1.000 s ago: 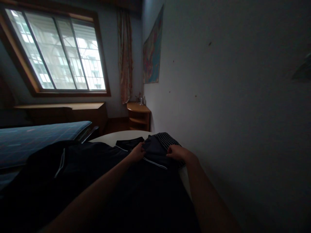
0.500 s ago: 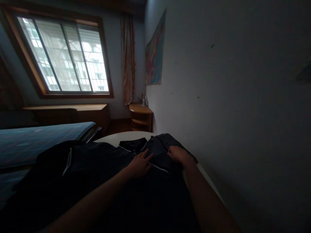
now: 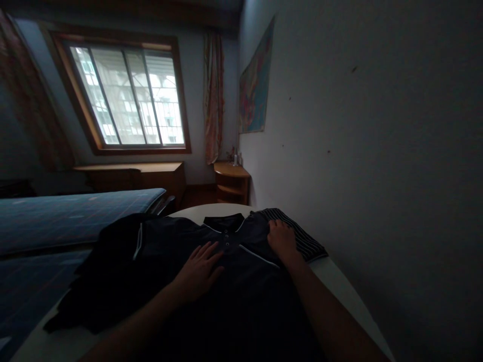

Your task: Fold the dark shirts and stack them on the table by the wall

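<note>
A dark navy polo shirt (image 3: pixel 241 296) lies spread face up on a pale round table (image 3: pixel 349 286). White piping crosses its chest, its collar (image 3: pixel 222 221) points away from me, and several buttons run below it. The right sleeve (image 3: pixel 298 234) has black and white stripes and reaches the table's far right side. My left hand (image 3: pixel 199 271) rests on the chest left of the buttons, fingers stretched and apart. On the right shoulder beside the stripes lies my right hand (image 3: pixel 283 241), back up, fingers laid over the cloth and slightly bent. The shirt's lower part is lost in shadow.
Left of the table is a bed with a blue checked mattress (image 3: pixel 86 216). A wooden desk (image 3: pixel 158 168) stands under the window, and a corner shelf (image 3: pixel 232 171) beyond the table. The bare wall (image 3: pixel 339 191) runs close along the right.
The view has swung left. My left hand has slid left and nearer, off the button area. My right hand's fingers have loosened from a curled shape and lie flatter on the shoulder.
</note>
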The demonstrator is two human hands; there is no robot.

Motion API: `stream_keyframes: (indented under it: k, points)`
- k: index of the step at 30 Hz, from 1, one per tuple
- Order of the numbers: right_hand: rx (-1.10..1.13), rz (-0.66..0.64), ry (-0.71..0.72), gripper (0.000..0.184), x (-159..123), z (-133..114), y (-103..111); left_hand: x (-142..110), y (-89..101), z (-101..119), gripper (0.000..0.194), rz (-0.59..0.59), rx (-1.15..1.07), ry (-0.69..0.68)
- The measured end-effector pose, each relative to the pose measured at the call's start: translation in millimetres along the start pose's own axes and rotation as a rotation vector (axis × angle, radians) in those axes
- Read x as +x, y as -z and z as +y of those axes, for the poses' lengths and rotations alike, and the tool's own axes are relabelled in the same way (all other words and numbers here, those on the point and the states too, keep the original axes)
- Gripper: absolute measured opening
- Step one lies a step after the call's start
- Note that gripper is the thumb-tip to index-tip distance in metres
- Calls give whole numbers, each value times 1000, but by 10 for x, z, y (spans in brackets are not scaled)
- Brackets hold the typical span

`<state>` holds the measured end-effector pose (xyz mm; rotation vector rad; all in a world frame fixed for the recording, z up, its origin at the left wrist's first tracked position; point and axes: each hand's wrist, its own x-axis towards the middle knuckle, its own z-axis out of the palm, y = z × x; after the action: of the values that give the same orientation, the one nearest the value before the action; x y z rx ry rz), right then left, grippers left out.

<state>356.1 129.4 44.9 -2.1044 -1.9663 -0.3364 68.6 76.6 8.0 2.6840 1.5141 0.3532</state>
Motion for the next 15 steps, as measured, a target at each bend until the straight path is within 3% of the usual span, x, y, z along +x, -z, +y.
stream_keyframes:
  k: [3,5,7,11,15]
  points:
    - [55,91,202,27,-25,-181,-56,-129,168,-255,44,263,163,224]
    - [168,51,368,30,-59,-294,-146,-195,306,-461,44,415,269,384]
    - [263,-24,478,36,-104,-368,-265,-254,447,-665,47,492,338,528]
    - [342,-155,518,45,-166,-392,-442,-333,643,-981,60,396,260,789]
    - [359,-171,551,47,-174,-374,-438,-337,691,-1145,64,284,107,879]
